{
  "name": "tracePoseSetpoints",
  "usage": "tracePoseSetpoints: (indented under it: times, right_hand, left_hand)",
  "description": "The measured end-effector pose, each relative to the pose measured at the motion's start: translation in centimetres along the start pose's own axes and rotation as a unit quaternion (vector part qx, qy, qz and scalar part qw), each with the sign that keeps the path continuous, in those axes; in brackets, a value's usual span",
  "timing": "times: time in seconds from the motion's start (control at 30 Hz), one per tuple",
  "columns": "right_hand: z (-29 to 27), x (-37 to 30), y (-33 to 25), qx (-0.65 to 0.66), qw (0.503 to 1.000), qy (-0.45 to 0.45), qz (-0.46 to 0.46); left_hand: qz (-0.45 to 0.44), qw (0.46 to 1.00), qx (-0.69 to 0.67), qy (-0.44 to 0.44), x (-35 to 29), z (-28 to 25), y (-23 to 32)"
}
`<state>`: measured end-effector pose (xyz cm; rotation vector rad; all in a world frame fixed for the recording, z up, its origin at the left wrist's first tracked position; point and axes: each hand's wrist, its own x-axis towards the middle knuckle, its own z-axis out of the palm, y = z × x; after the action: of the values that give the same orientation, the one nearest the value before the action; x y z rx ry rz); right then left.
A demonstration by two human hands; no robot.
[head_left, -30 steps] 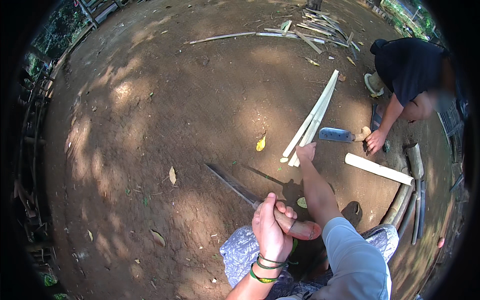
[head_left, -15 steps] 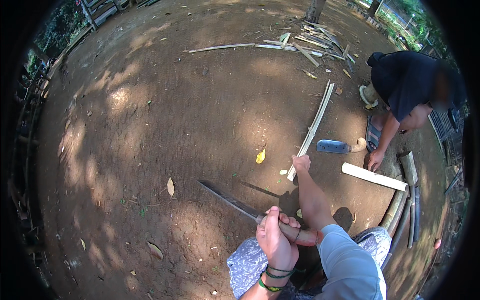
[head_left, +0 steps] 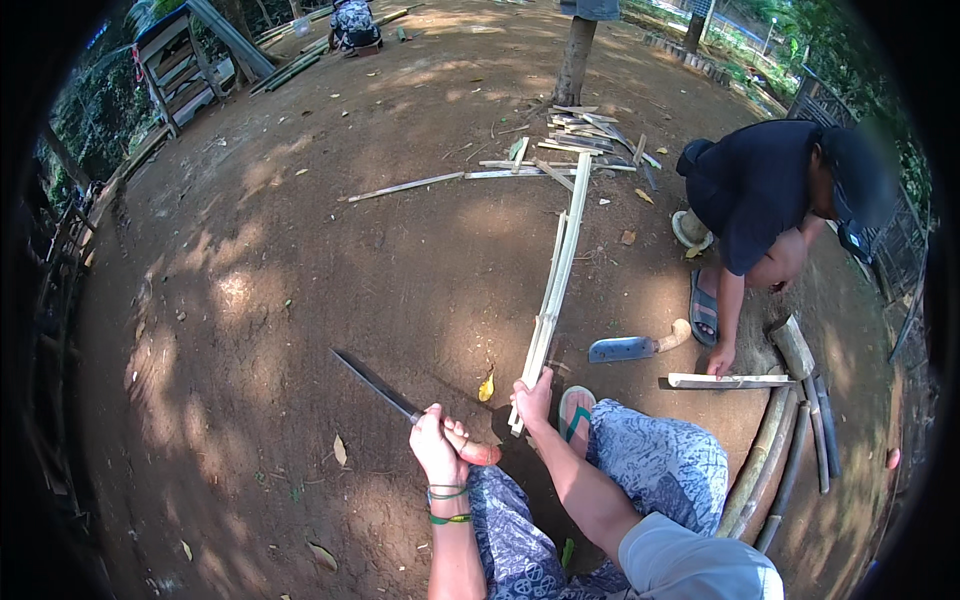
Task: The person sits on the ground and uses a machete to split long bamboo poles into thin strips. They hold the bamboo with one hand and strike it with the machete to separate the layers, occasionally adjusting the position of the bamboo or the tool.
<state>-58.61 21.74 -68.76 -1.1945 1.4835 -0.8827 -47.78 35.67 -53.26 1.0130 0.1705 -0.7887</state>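
Note:
My left hand (head_left: pixel 440 445) is closed round the handle of a machete (head_left: pixel 376 384), whose dark blade points to the far left. The brown handle end sticks out beside my knee. My right hand (head_left: pixel 532 398) grips the near end of long, pale split-bamboo strips (head_left: pixel 554 290). They stretch away from me toward a pile of similar strips. The machete blade and the strips are apart. Just right of the strips, a broad chopping knife (head_left: pixel 622 349) with a curved wooden handle lies on the ground.
At right a co-worker crouches, with a hand (head_left: pixel 721 357) on a pale split-bamboo piece (head_left: pixel 730 381). Bamboo poles (head_left: pixel 764 462) and a short log (head_left: pixel 792 346) lie nearby. Farther off are the strip pile (head_left: pixel 580 140), a tree trunk (head_left: pixel 576 62) and another person (head_left: pixel 355 25).
My left hand and the machete have moved left and away from my right forearm. The strips now reach farther ahead. The co-worker's bamboo piece has turned. The view has tilted up.

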Motion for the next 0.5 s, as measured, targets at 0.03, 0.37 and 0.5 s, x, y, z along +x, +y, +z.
tracePoseSetpoints:
  times: [0.03,0.37,0.5]
  right_hand:
    - [1.1,0.3,-0.9,0.019,1.000,-0.010,0.018]
    - [17.4,9.4,-1.2,-0.107,0.990,0.037,0.082]
    - [17.9,8.4,-0.2,-0.162,0.945,-0.136,0.249]
  left_hand:
    - [0.009,1.000,0.016,0.001,0.2,-0.1,1.0]
    - [0.061,0.971,0.221,-0.066,10.6,11.0,6.6]
    - [-0.019,0.957,0.273,-0.097,16.4,21.0,6.3]
